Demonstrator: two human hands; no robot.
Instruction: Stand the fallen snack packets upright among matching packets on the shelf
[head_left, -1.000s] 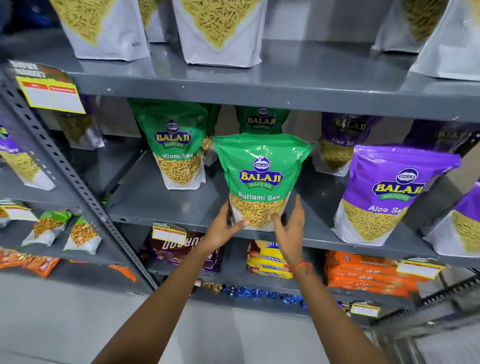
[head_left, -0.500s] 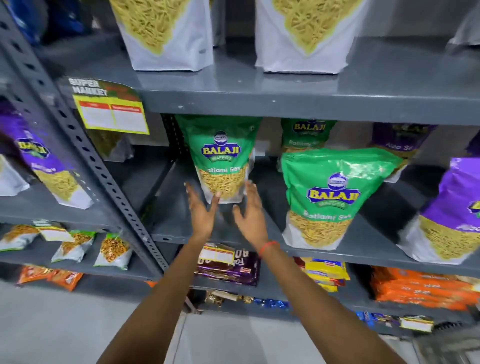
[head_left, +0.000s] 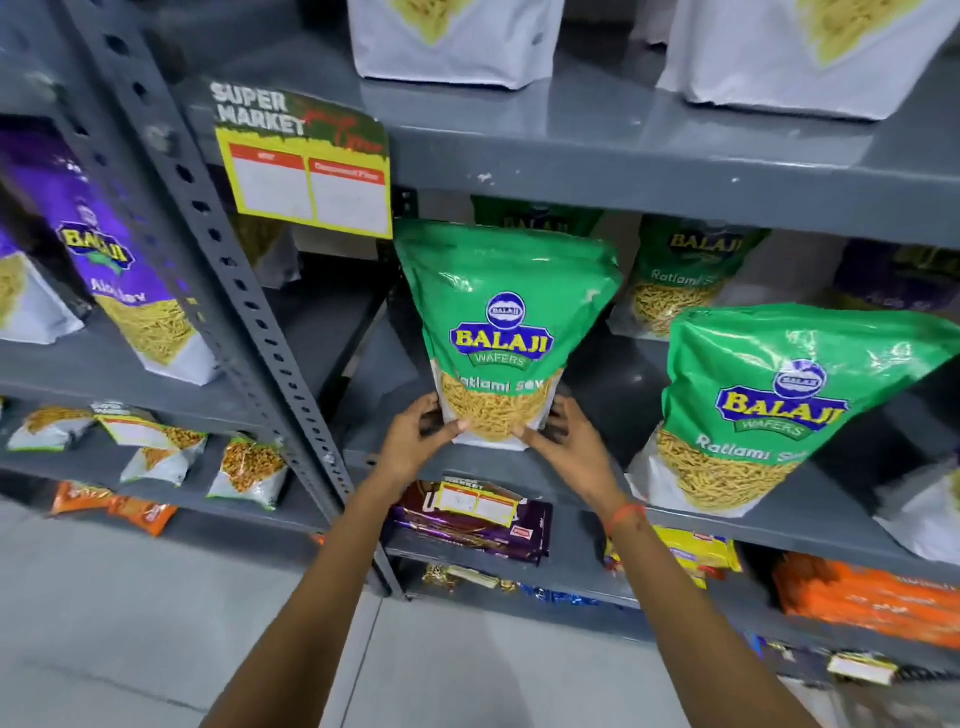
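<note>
A green Balaji Ratlami Sev packet (head_left: 506, 317) stands upright near the front edge of the grey middle shelf (head_left: 374, 460). My left hand (head_left: 418, 441) grips its lower left corner and my right hand (head_left: 569, 447) grips its lower right corner. A second green Ratlami Sev packet (head_left: 769, 405) stands upright to the right at the shelf front. Two more green packets (head_left: 685, 275) stand behind, partly hidden.
A perforated grey upright (head_left: 228, 280) and a yellow price sign (head_left: 311, 171) are at the left. Purple Aloo Sev packets (head_left: 130, 270) stand on the left bay. White packets (head_left: 457, 41) sit on the shelf above. Chocolate and orange packs (head_left: 862, 597) lie on the lower shelf.
My hands left the right-hand green packet, moved left, and closed on the lower corners of the left green packet. The view shifted left and closer to the shelf.
</note>
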